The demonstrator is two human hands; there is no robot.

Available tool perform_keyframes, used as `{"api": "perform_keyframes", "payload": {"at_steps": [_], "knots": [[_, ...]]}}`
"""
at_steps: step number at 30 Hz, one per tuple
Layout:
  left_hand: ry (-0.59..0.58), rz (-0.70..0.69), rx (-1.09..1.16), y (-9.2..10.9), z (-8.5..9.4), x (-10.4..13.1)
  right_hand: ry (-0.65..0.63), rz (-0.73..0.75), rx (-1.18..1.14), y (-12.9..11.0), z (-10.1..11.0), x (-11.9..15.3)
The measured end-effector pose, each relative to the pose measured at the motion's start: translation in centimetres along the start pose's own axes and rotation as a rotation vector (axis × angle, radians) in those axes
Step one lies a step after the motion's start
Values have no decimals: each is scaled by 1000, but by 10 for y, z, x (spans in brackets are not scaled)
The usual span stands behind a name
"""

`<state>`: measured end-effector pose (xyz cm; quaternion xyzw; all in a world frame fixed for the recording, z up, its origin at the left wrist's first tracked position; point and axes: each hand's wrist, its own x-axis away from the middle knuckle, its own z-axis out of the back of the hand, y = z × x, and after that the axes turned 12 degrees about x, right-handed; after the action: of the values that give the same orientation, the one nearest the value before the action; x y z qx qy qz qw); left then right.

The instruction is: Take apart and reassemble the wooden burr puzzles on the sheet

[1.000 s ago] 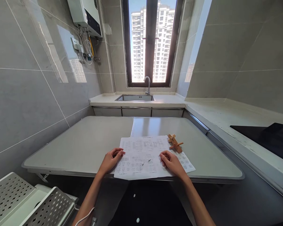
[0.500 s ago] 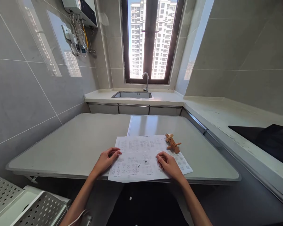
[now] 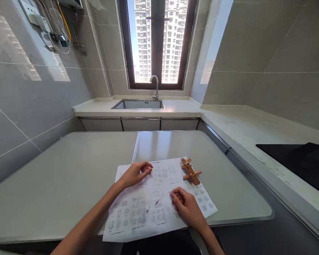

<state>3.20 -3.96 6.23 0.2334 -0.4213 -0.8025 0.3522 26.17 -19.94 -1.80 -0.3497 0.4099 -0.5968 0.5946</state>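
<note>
A large printed sheet (image 3: 140, 209) with small diagrams lies on the pale table, its near edge hanging over the front. My left hand (image 3: 138, 173) is over the sheet's upper left part, fingers curled together; whatever they hold, if anything, is hidden. My right hand (image 3: 184, 205) rests on the sheet's right half, its fingers bent inward, and their tips are partly hidden. On the sheet's upper right edge sits a brown wooden piece assembly (image 3: 191, 173) with crossing sticks, just beyond my right hand and touched by neither hand.
The table (image 3: 55, 170) has a seam down its middle. Behind it stand a counter with a sink (image 3: 140, 104) and a faucet (image 3: 156, 86). A counter (image 3: 241, 122) with a black panel (image 3: 289, 156) runs along the right.
My left hand has moved from the sheet's left edge onto its upper part. The view has shifted closer and the sheet appears slightly turned. The wooden assembly stays on the sheet's upper right.
</note>
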Motion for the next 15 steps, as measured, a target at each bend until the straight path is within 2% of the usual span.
{"api": "perform_keyframes", "payload": {"at_steps": [7, 11, 15], "knots": [[-214, -65, 21, 0, -41, -79, -22, -48, 30, 1, -2, -5], [-239, -80, 18, -4, -66, -113, -66, -21, 49, 18, -10, -9], [-245, -95, -1, -7, -86, -139, 30, -34, 77, 38, -22, -10]]}}
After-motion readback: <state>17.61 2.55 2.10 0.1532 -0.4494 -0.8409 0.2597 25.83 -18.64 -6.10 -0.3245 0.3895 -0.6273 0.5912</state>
